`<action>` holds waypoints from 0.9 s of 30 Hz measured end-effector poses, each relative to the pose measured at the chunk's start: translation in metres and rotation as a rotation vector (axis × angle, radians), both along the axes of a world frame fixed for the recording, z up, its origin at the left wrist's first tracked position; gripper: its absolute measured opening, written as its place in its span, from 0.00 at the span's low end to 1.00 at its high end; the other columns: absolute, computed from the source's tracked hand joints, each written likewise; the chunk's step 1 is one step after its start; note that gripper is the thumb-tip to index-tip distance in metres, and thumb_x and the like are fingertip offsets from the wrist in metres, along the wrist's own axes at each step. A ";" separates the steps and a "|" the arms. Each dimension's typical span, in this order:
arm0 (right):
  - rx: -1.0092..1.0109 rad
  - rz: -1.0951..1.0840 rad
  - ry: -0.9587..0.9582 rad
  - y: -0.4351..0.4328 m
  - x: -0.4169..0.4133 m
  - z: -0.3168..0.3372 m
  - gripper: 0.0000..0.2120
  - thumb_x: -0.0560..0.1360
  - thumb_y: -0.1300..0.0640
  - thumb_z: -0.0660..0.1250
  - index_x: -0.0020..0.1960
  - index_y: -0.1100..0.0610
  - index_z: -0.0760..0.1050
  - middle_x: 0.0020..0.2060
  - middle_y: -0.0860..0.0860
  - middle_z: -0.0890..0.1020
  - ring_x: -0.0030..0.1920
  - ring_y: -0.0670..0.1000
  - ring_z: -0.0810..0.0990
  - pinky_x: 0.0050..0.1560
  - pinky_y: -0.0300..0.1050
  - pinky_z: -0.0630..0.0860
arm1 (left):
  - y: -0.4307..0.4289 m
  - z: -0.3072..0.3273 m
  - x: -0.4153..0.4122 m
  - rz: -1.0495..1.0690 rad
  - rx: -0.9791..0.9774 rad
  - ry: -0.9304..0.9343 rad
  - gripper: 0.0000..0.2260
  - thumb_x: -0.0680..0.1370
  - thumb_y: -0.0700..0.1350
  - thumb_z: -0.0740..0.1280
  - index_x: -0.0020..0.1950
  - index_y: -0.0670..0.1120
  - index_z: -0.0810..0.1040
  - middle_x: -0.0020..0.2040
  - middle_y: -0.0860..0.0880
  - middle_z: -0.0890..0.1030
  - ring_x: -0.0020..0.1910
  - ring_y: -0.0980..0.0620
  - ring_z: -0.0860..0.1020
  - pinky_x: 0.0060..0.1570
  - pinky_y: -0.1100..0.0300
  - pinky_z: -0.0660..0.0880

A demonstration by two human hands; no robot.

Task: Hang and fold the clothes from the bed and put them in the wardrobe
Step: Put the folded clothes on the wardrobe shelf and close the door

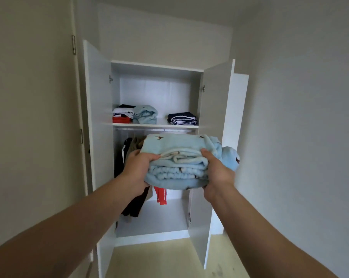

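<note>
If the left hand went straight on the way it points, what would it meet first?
Probably the hanging clothes under the shelf, right behind the left hand, which grips the folded blue blanket. Depth is unclear.

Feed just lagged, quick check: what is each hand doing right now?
Left hand: grips the folded blue blanket.
Right hand: grips the same blanket, other side.

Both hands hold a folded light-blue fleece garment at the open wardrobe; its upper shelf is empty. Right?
No: the head view shows the upper shelf carrying a red-and-white stack, a light-blue bundle and a navy stack. Otherwise right.
</note>
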State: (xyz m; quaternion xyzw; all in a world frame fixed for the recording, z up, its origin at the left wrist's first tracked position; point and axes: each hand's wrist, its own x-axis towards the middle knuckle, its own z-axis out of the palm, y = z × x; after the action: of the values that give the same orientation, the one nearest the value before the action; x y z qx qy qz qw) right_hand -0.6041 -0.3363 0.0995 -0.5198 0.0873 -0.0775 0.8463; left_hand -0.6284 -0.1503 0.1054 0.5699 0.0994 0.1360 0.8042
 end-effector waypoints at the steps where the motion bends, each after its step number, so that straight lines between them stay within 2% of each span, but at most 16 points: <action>1: -0.012 0.002 -0.016 0.008 0.029 0.005 0.28 0.65 0.47 0.82 0.60 0.54 0.79 0.52 0.53 0.86 0.53 0.54 0.85 0.61 0.53 0.80 | 0.008 0.008 0.030 -0.001 0.020 -0.010 0.17 0.76 0.37 0.70 0.65 0.41 0.78 0.57 0.38 0.84 0.55 0.36 0.83 0.58 0.38 0.79; 5: -0.038 -0.035 -0.045 0.029 0.141 0.029 0.31 0.62 0.46 0.83 0.61 0.54 0.79 0.53 0.53 0.85 0.54 0.54 0.84 0.62 0.54 0.80 | 0.031 0.037 0.146 -0.013 0.066 -0.016 0.17 0.77 0.36 0.69 0.66 0.40 0.78 0.56 0.37 0.84 0.54 0.36 0.83 0.57 0.38 0.79; 8: -0.025 -0.018 -0.027 0.037 0.221 0.046 0.31 0.64 0.46 0.83 0.62 0.55 0.77 0.55 0.55 0.84 0.55 0.55 0.84 0.61 0.55 0.80 | 0.039 0.050 0.226 -0.033 0.048 -0.005 0.15 0.77 0.36 0.69 0.64 0.41 0.79 0.55 0.37 0.84 0.52 0.36 0.84 0.50 0.44 0.82; 10: -0.036 0.010 -0.009 0.041 0.274 0.052 0.31 0.66 0.46 0.82 0.64 0.56 0.75 0.56 0.56 0.83 0.55 0.56 0.84 0.61 0.56 0.80 | 0.043 0.052 0.279 -0.022 0.063 -0.034 0.13 0.77 0.37 0.69 0.62 0.43 0.80 0.52 0.40 0.85 0.45 0.42 0.84 0.42 0.50 0.83; 12: -0.047 0.050 -0.002 0.045 0.328 0.054 0.31 0.67 0.45 0.81 0.64 0.56 0.75 0.55 0.56 0.84 0.53 0.57 0.85 0.59 0.56 0.81 | 0.047 0.053 0.335 0.005 0.113 -0.112 0.14 0.78 0.37 0.69 0.61 0.51 0.79 0.52 0.45 0.84 0.41 0.49 0.83 0.38 0.56 0.82; 14: -0.043 0.065 -0.008 0.049 0.385 0.056 0.30 0.67 0.46 0.81 0.63 0.57 0.77 0.53 0.57 0.85 0.51 0.57 0.86 0.56 0.57 0.83 | 0.051 0.056 0.393 0.032 0.176 -0.186 0.23 0.80 0.37 0.66 0.71 0.58 0.72 0.59 0.49 0.81 0.49 0.49 0.82 0.47 0.53 0.82; 16: -0.030 0.087 -0.023 0.054 0.441 0.060 0.29 0.68 0.46 0.81 0.63 0.58 0.77 0.52 0.57 0.85 0.50 0.58 0.86 0.56 0.57 0.83 | 0.056 0.060 0.449 0.038 0.260 -0.206 0.29 0.82 0.36 0.62 0.80 0.57 0.61 0.67 0.48 0.75 0.56 0.49 0.80 0.57 0.53 0.80; 18: -0.029 0.116 -0.044 0.059 0.497 0.065 0.27 0.69 0.47 0.80 0.62 0.59 0.78 0.52 0.58 0.86 0.50 0.58 0.86 0.55 0.58 0.83 | 0.061 0.067 0.503 0.064 0.377 -0.198 0.29 0.82 0.35 0.60 0.81 0.53 0.59 0.72 0.48 0.71 0.53 0.55 0.78 0.51 0.62 0.79; 20: -0.038 0.147 -0.050 0.065 0.555 0.079 0.25 0.71 0.47 0.79 0.62 0.59 0.78 0.51 0.58 0.86 0.49 0.58 0.87 0.50 0.56 0.84 | 0.068 0.080 0.558 0.105 0.392 -0.217 0.29 0.82 0.37 0.61 0.81 0.54 0.59 0.71 0.45 0.73 0.52 0.52 0.77 0.46 0.60 0.78; 22: -0.031 0.169 -0.059 0.073 0.611 0.100 0.27 0.71 0.47 0.79 0.63 0.60 0.77 0.52 0.59 0.85 0.49 0.58 0.86 0.49 0.55 0.84 | 0.075 0.098 0.609 0.134 0.421 -0.240 0.29 0.83 0.36 0.60 0.82 0.54 0.59 0.69 0.46 0.73 0.49 0.52 0.77 0.44 0.66 0.75; 23: -0.025 0.169 -0.062 0.079 0.637 0.111 0.29 0.70 0.47 0.79 0.64 0.61 0.76 0.53 0.59 0.85 0.51 0.58 0.86 0.51 0.56 0.84 | 0.080 0.107 0.634 0.145 0.427 -0.243 0.28 0.83 0.36 0.59 0.81 0.53 0.59 0.68 0.47 0.73 0.50 0.51 0.77 0.45 0.67 0.76; 24: -0.021 0.165 -0.067 0.086 0.663 0.122 0.32 0.69 0.47 0.80 0.66 0.61 0.74 0.56 0.59 0.84 0.53 0.59 0.85 0.55 0.57 0.83 | 0.086 0.116 0.659 0.150 0.421 -0.245 0.27 0.83 0.35 0.59 0.81 0.52 0.61 0.70 0.46 0.73 0.55 0.48 0.78 0.52 0.63 0.77; 25: -0.022 0.159 -0.076 0.093 0.687 0.131 0.35 0.68 0.47 0.80 0.68 0.61 0.72 0.58 0.59 0.82 0.54 0.58 0.84 0.57 0.57 0.82 | 0.092 0.125 0.683 0.147 0.409 -0.246 0.26 0.83 0.35 0.58 0.80 0.51 0.64 0.71 0.44 0.74 0.61 0.43 0.78 0.59 0.55 0.78; 27: -0.025 0.157 -0.097 0.108 0.732 0.146 0.38 0.68 0.47 0.81 0.70 0.62 0.70 0.60 0.58 0.81 0.57 0.58 0.83 0.60 0.57 0.80 | 0.105 0.144 0.727 0.147 0.382 -0.236 0.24 0.83 0.34 0.58 0.78 0.50 0.68 0.72 0.42 0.74 0.66 0.40 0.76 0.68 0.48 0.73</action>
State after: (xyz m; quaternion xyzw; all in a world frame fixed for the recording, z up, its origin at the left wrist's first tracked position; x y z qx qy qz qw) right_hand 0.1283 -0.2282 0.2458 -0.5313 0.0045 -0.0372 0.8464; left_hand 0.0989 -0.0452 0.2491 0.6830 0.0186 0.2764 0.6759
